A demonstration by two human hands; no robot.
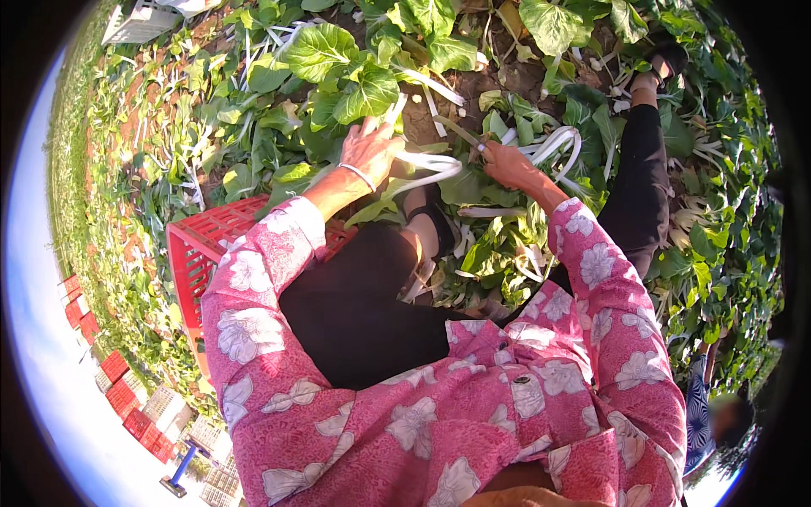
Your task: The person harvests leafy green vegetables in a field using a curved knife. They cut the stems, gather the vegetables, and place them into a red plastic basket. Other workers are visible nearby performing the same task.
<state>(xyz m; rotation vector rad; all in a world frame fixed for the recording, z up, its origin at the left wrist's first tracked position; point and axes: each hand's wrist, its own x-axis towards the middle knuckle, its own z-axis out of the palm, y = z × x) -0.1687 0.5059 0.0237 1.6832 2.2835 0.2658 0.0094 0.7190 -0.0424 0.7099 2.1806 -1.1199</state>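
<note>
My left hand, with a white band at the wrist, is closed around the pale stalks of a leafy green plant, likely bok choy; its broad leaves spread above the fingers. To its right, my right hand grips the handle end of a knife, whose blade points up and left over bare soil. Bent white stalks lie between the two hands. Cut white stems and loose leaves surround both hands. The palm sides of both hands are hidden.
A red plastic crate stands beside my left arm, partly hidden by the sleeve. A pale crate is at the upper left. Stacked red and white crates line the field's edge. Another person in a patterned top is at the lower right.
</note>
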